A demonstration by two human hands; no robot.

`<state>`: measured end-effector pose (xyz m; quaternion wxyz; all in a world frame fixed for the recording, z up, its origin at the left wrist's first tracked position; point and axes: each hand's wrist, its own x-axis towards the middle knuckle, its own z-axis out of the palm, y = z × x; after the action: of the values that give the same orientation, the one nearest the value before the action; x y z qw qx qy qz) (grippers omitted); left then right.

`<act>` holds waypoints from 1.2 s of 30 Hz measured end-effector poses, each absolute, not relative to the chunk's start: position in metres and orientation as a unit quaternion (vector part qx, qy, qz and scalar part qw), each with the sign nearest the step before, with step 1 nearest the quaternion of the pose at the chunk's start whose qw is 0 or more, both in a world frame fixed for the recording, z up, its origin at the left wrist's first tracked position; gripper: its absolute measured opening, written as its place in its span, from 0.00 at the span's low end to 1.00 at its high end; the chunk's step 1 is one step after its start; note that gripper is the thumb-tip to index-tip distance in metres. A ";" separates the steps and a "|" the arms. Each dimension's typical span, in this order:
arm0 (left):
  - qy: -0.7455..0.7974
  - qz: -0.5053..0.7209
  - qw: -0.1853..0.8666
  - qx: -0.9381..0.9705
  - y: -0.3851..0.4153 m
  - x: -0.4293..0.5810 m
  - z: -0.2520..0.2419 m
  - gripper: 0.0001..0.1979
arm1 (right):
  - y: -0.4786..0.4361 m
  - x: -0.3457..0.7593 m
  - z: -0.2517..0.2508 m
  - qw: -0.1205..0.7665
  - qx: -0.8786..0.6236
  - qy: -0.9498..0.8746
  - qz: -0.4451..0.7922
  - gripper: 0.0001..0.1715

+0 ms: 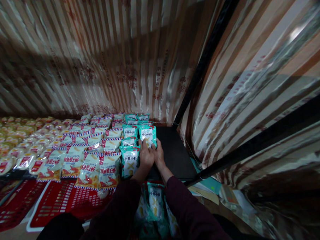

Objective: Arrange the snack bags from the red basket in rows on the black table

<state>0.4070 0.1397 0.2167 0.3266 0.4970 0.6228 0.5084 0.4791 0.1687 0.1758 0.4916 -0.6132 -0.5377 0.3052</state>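
A teal and white snack bag point(147, 134) stands upright between my two hands at the right end of the packed rows. My left hand point(146, 156) grips its lower left side, and my right hand point(158, 153) closes on its lower right corner. Just left of it runs a column of matching teal bags point(130, 162), lined up front to back on a black shelf point(174, 154). More teal bags point(156, 201) lie below the shelf edge, between my forearms, partly hidden by my sleeves.
Rows of white bags with red-and-blue striped edges point(109, 171) fill the shelf to the left, then small round packs point(26, 159). Red plastic baskets point(54, 202) sit below. Black frame bars point(205, 58) and striped printed sheeting point(136, 64) stand behind and right.
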 end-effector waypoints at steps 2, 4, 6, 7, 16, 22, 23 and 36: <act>0.623 0.510 0.324 0.497 0.141 0.407 0.216 0.26 | 0.171 0.479 0.174 0.476 -0.621 -0.544 0.303 0.32; 0.629 0.502 0.317 0.501 0.141 0.407 0.215 0.25 | 0.172 0.480 0.172 0.457 -0.632 -0.555 0.290 0.31; 0.642 0.487 0.302 0.509 0.142 0.408 0.213 0.24 | 0.174 0.481 0.169 0.448 -0.640 -0.564 0.267 0.31; 0.649 0.479 0.292 0.514 0.142 0.409 0.212 0.23 | 0.175 0.482 0.168 0.450 -0.640 -0.569 0.253 0.31; 0.678 0.443 0.242 0.534 0.145 0.412 0.201 0.21 | 0.184 0.484 0.159 0.451 -0.632 -0.601 0.191 0.32; 0.680 0.450 0.233 0.529 0.145 0.413 0.199 0.21 | 0.181 0.483 0.159 0.440 -0.628 -0.616 0.178 0.31; 0.679 0.451 0.234 0.530 0.145 0.414 0.199 0.22 | 0.181 0.483 0.159 0.439 -0.628 -0.616 0.182 0.31; 0.662 0.463 0.224 0.545 0.144 0.412 0.194 0.23 | 0.180 0.486 0.164 0.431 -0.627 -0.608 0.227 0.33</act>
<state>0.4122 0.1436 0.1938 0.2239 0.5454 0.6619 0.4630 0.4856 0.1795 0.1645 0.4312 -0.6266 -0.6082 0.2271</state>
